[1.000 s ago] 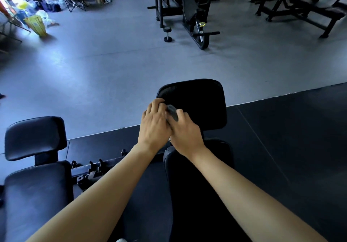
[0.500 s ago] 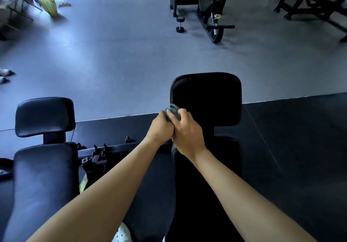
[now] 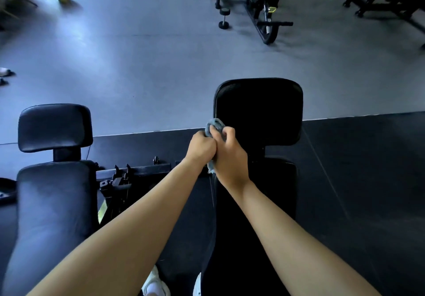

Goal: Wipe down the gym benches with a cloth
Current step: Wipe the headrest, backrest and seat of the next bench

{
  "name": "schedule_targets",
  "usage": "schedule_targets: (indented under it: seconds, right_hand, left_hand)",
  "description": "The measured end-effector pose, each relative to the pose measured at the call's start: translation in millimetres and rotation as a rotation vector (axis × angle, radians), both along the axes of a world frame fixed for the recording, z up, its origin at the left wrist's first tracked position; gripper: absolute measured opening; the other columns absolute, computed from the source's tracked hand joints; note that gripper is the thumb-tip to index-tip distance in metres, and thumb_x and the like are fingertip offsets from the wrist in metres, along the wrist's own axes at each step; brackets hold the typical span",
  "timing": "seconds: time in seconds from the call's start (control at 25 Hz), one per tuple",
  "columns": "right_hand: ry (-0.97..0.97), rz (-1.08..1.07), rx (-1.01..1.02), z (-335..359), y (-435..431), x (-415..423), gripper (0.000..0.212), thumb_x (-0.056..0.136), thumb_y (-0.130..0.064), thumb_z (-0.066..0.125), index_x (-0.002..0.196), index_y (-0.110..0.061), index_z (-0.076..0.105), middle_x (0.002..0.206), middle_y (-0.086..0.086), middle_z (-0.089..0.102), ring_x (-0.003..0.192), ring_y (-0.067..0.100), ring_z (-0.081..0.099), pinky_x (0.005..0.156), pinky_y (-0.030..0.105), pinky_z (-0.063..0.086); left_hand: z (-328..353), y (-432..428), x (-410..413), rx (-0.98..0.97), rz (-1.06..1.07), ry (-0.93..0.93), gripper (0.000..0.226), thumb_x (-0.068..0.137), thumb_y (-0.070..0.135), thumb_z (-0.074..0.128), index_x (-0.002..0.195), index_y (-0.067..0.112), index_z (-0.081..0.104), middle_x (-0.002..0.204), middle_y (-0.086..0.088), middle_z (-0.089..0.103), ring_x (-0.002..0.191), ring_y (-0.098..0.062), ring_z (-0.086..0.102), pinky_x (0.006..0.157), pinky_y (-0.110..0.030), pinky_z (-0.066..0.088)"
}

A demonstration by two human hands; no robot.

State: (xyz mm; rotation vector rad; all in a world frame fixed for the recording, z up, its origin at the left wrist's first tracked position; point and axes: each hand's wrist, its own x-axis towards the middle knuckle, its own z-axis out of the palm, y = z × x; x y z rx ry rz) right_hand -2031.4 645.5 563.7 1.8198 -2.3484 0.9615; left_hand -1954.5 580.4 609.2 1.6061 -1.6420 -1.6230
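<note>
Since a moment ago we have bunched the crumpled grey-blue cloth (image 3: 215, 127) tighter, our left hand (image 3: 200, 145) and right hand (image 3: 227, 155) both clenched on it above the black padded bench (image 3: 257, 111), so wiping probably has yet to begin.

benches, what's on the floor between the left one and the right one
In the head view, a black metal frame with brackets spans the gap between the left bench and right bench, over dark matting; the left forearm hides part.

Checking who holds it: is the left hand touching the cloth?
Touching. The head view shows the left hand fisted against the grey cloth, pressed beside the right hand, with no gap between them.
</note>
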Motion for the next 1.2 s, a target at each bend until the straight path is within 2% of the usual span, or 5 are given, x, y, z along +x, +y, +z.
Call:
schedule_targets:
  seconds: [0.24,0.52,0.8,1.04,1.2]
  right_hand:
    - [0.301,0.035,-0.005,-11.0,29.7,-55.9,0.037,0.089,-0.016,0.073,0.123,-0.014,0.056,0.121,0.009,0.050,0.078,0.020,0.062,0.047,0.025,0.046]
    - [-0.135,-0.425,-0.111,-14.2,49.5,-75.5,0.029,0.090,0.003,0.062,0.111,-0.009,0.045,0.121,0.009,0.041,0.069,0.026,0.059,0.051,0.031,0.043]
    - [-0.338,-0.211,-0.059,-5.2,31.0,-17.3,0.033,0.085,-0.005,0.062,0.110,-0.013,0.042,0.116,0.000,0.036,0.074,0.022,0.057,0.062,0.042,0.053]
    - [-0.698,-0.532,-0.202,5.0,36.5,-52.0,0.035,0.081,0.012,0.052,0.106,-0.010,0.040,0.118,0.009,0.037,0.090,0.017,0.049,0.078,0.025,0.044]
    - [-1.011,-0.838,-0.359,12.8,23.1,-76.2,0.030,0.088,0.014,0.041,0.098,-0.015,0.037,0.112,0.007,0.043,0.103,0.026,0.055,0.091,0.033,0.050]
  left_hand:
    - [-11.0,17.1,-7.4,0.046,-0.042,-0.056,0.018,0.086,0.009,0.046,0.099,0.004,0.057,0.090,-0.010,0.064,0.077,-0.024,0.059,0.068,-0.031,0.050]
    - [-14.6,26.5,-28.6,0.091,-0.068,-0.180,0.027,0.101,0.007,0.036,0.078,0.020,0.028,0.082,-0.001,0.036,0.072,-0.018,0.038,0.062,-0.027,0.033]
    - [-25.1,30.2,-33.9,0.096,-0.008,-0.140,0.056,0.094,0.014,0.050,0.143,-0.003,0.031,0.088,-0.002,0.054,0.076,-0.015,0.054,0.060,-0.030,0.043]
    - [-17.6,32.7,-39.7,0.099,-0.001,-0.167,0.051,0.083,0.011,0.044,0.131,-0.006,0.047,0.116,-0.020,0.064,0.099,-0.031,0.062,0.079,-0.037,0.051]
    - [-8.5,39.2,-40.3,0.059,-0.103,-0.234,0.012,0.090,0.009,0.042,0.091,0.001,0.052,0.076,-0.006,0.052,0.068,-0.019,0.050,0.059,-0.027,0.042]
